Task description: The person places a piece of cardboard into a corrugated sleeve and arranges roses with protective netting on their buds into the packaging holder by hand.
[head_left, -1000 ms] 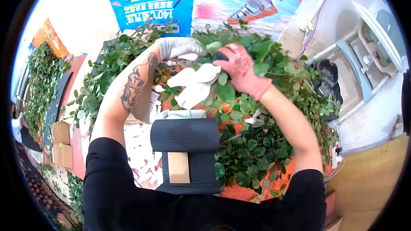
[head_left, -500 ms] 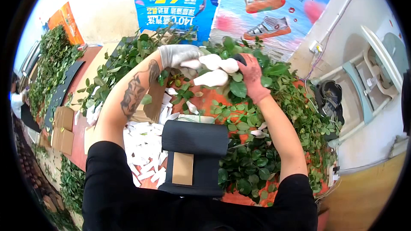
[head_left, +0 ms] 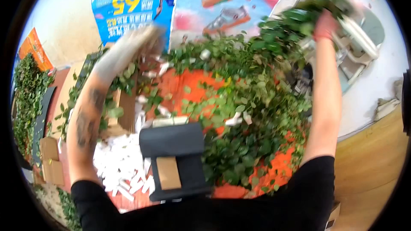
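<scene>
My left hand, in a whitish glove, is raised in front of the blue poster, smeared by motion; its fingers cannot be made out. At the upper right, my right hand in a pink glove is closed on a bunch of leafy stems that spreads to both sides of it. Between my arms, loose green leaves lie on the orange-red table. A black ribbed pad with a brown cardboard piece on it is close to my body.
White paper pieces lie left of the pad. Cardboard boxes stand farther left, near another leaf heap. Two posters hang behind. A pale high chair and dark sandals are at the right.
My hands have moved apart, the right one up and rightward with leafy stems, the left one up and leftward. The white wrapped blooms between them are no longer in view there. The camera view has shifted.
</scene>
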Motion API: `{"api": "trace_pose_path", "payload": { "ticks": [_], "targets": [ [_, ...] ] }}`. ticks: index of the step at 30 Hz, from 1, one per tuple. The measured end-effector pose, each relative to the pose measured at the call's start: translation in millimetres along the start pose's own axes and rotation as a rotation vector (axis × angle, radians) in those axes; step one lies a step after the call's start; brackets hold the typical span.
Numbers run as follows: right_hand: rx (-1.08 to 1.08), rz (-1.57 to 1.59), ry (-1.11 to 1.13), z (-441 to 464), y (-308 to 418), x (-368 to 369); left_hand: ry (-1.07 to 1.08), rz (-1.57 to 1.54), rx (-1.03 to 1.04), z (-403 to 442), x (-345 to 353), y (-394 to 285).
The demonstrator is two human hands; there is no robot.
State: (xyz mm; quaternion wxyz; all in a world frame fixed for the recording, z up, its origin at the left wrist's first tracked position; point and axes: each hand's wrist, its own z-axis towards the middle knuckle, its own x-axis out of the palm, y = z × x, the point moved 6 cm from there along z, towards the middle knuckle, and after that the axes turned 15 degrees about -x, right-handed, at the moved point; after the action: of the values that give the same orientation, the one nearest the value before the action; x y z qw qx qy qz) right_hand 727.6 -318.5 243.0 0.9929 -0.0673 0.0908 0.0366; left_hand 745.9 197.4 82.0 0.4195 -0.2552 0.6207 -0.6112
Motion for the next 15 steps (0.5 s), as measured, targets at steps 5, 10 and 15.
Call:
{"api": "trace_pose_path", "payload": {
  "ticks": [5, 10, 15],
  "targets": [
    [0.161, 1.435, -0.514, 65.1, -84.4, -158.0, 0.019, -0.041, -0.237, -73.6, 12.9, 39.4],
    [0.295, 1.312, -0.572, 107.5, -12.0, -201.2, -0.119, 0.301, -0.037, -22.5, 82.4, 26.5],
    [0.037, -0.055, -0.342, 126.0, -36.0, -159.4, -0.192, 0.614, 0.101, 31.2, 171.6, 9.5]
  ]
}}
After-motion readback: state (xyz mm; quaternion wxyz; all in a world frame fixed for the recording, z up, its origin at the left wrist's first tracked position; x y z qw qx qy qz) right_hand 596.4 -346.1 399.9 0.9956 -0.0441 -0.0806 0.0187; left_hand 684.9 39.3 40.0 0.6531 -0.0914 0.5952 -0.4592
